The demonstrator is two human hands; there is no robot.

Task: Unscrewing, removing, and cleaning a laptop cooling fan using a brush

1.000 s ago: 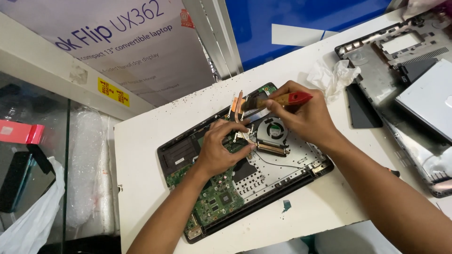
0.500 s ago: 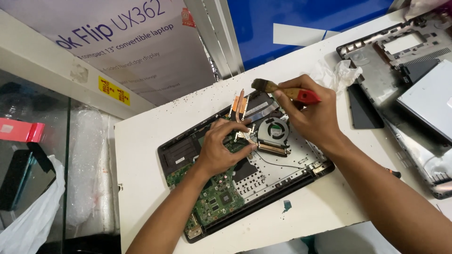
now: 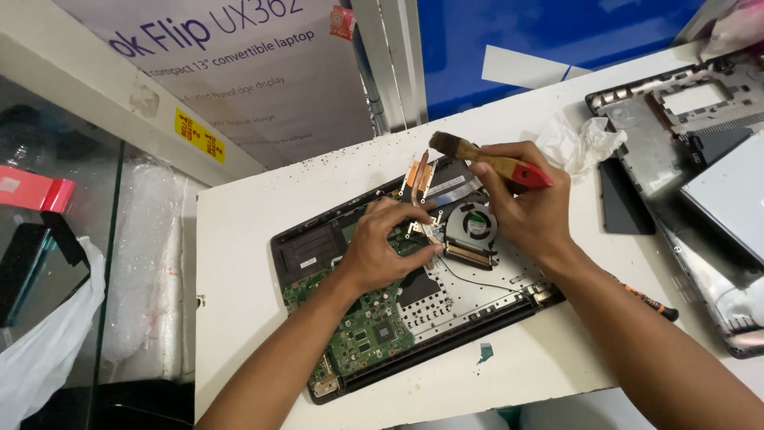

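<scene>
Firmly, right hand [image 3: 529, 203] grips a bristly wooden brush [image 3: 485, 162]; left hand [image 3: 380, 251] presses copper heatsink [image 3: 419, 177]

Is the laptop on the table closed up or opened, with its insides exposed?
Opened. The laptop lies with its cover off: green circuit board, round fan and copper heat pipes are bare under the left hand.

A white counter [image 3: 239, 239] stood below a blue wall panel [image 3: 541, 32]; left of it, a glass cabinet [image 3: 72, 263] gleamed.
</scene>
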